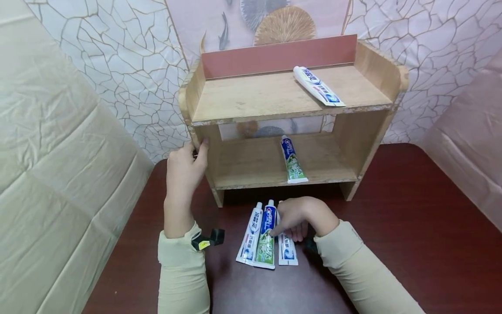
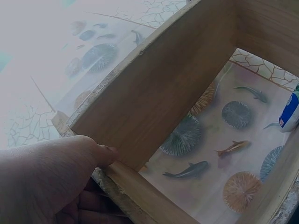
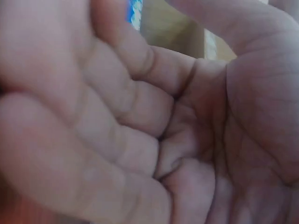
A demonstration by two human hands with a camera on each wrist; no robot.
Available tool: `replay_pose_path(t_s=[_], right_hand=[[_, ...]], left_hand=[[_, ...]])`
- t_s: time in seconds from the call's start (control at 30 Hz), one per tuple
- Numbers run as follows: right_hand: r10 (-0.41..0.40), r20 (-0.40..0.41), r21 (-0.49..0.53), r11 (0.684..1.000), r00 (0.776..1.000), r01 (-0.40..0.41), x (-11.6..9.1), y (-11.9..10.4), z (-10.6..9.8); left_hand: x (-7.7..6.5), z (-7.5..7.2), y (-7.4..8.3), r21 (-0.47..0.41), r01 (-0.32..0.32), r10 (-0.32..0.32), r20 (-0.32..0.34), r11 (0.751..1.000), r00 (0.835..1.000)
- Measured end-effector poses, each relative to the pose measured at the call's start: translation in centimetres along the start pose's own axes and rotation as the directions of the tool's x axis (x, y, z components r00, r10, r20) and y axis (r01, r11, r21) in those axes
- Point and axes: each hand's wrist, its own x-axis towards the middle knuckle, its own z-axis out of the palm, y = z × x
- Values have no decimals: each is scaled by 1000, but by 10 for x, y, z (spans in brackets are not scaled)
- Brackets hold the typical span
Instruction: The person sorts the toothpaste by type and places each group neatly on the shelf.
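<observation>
My left hand [image 1: 184, 165] grips the front edge of the wooden shelf's left side panel [image 2: 154, 88], its thumb on the panel's inner face. On the table before the shelf, my right hand [image 1: 302, 213] bends down with curled fingers over a white toothpaste tube [image 1: 288, 253], hiding its upper part. One digit touches the blue-and-green toothpaste tube [image 1: 267, 244] in the middle. To its left lies another white toothpaste tube [image 1: 251, 237], overlapping it at the lower end. The right wrist view shows the curled fingers [image 3: 117, 107] and palm, with a bit of blue past them.
The two-tier wooden shelf [image 1: 243, 98] stands on the dark red table [image 1: 423, 209]. A white toothpaste tube [image 1: 317, 87] lies on its upper board, and a blue-and-green tube [image 1: 293, 161] on its lower board. Patterned cloth [image 1: 129, 65] hangs behind.
</observation>
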Motion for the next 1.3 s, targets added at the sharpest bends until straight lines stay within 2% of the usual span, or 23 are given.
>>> replay_pose_path(t_s=[0.2, 0.33, 0.57, 0.93, 1.3], right_hand=[[94, -20, 5, 996, 995, -94, -1, 4, -3], [127, -37, 13, 992, 991, -127, 4, 2, 0], [176, -119, 23, 984, 977, -175, 7, -2, 3], [177, -150, -67, 980, 973, -188, 13, -7, 8], [174, -183, -43, 982, 968, -185, 10, 0, 3]], left_hand=[[0, -2, 1, -2, 10, -10, -5, 1000, 1000], [-1, -2, 0, 1, 10, -10, -5, 1000, 1000], [0, -2, -1, 5, 3, -3, -5, 1000, 1000], [-1, -1, -2, 4, 4, -4, -6, 1000, 1000], [0, -1, 2, 3, 10, -10, 13, 1000, 1000]])
